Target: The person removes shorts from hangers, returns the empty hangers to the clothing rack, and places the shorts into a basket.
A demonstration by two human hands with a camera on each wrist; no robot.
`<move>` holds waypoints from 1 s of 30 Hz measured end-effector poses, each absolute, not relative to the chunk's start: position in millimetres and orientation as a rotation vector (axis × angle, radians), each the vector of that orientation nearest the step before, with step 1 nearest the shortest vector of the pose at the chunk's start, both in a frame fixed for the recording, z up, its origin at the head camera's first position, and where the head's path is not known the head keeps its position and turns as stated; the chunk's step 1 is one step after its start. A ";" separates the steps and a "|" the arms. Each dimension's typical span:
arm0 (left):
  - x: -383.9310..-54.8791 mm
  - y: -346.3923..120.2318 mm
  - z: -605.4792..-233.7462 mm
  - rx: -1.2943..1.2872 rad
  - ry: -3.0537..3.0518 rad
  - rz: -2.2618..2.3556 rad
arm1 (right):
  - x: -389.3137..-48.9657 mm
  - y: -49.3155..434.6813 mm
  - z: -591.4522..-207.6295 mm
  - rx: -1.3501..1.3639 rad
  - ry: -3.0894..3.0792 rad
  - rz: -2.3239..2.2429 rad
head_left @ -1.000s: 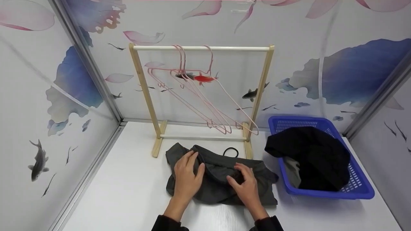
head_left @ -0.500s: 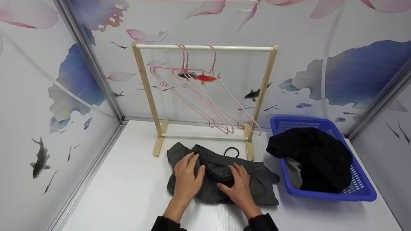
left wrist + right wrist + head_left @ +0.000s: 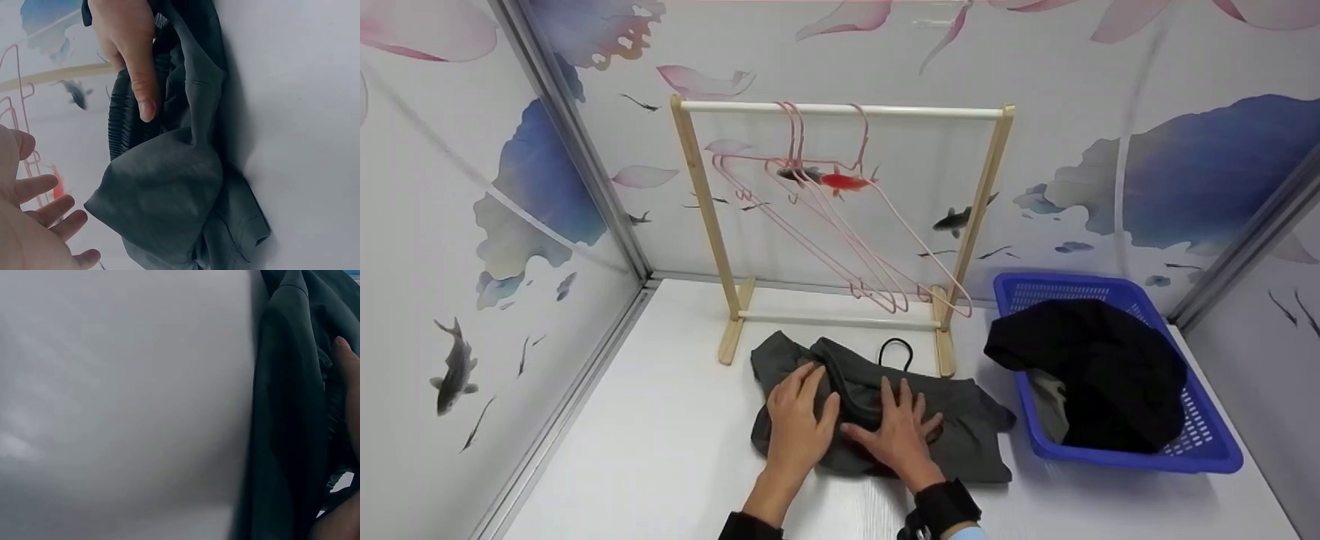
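Observation:
Dark grey shorts or trousers (image 3: 960, 420) lie bunched on the white table. Their gathered elastic waistband (image 3: 121, 121) shows in the left wrist view. My left hand (image 3: 797, 424) is over the left part of the garment, its fingers loosely extended and apart from the cloth in the left wrist view. My right hand (image 3: 901, 439) spreads its fingers over the middle of the garment, and its straight thumb lies along the waistband opening. A thin black cord loop (image 3: 895, 343) sticks out beyond the garment's far edge. Folds hide part of the right fingers.
Behind the garment stands a wooden rack (image 3: 994, 176) with a white rail. Several pink hangers (image 3: 919, 238) hang from it. A blue basket (image 3: 1132, 459) at the right holds black clothing (image 3: 1099, 367) and a grey piece (image 3: 1048, 409). Printed walls enclose the table.
My right hand has moved left across the garment, and its fingers have spread from a more curled pose. The cord loop has shifted slightly. The left hand has hardly moved.

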State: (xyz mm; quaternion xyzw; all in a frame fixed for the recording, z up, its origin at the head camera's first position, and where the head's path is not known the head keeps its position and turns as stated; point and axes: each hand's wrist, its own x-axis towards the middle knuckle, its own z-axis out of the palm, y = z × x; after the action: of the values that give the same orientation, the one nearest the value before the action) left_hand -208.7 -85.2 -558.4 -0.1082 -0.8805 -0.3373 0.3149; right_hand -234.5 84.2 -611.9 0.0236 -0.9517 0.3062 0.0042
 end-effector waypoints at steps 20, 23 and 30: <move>-197.0 -86.9 -575.1 -0.236 -2.392 -0.820 | -236.5 68.7 -622.1 -0.103 -3.034 0.633; -194.7 -85.5 -575.5 -0.242 -2.390 -0.823 | -238.4 75.1 -617.7 -0.108 -3.029 0.636; -191.6 -81.8 -575.3 -0.217 -2.415 -0.854 | -239.2 94.5 -605.9 -0.111 -2.988 0.697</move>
State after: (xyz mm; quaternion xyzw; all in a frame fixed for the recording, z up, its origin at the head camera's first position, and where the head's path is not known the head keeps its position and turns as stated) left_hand -191.6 -81.8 -575.3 -0.0812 -0.9014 -0.3187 0.2816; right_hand -239.2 94.5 -605.9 -0.0362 -0.9726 0.2268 0.0357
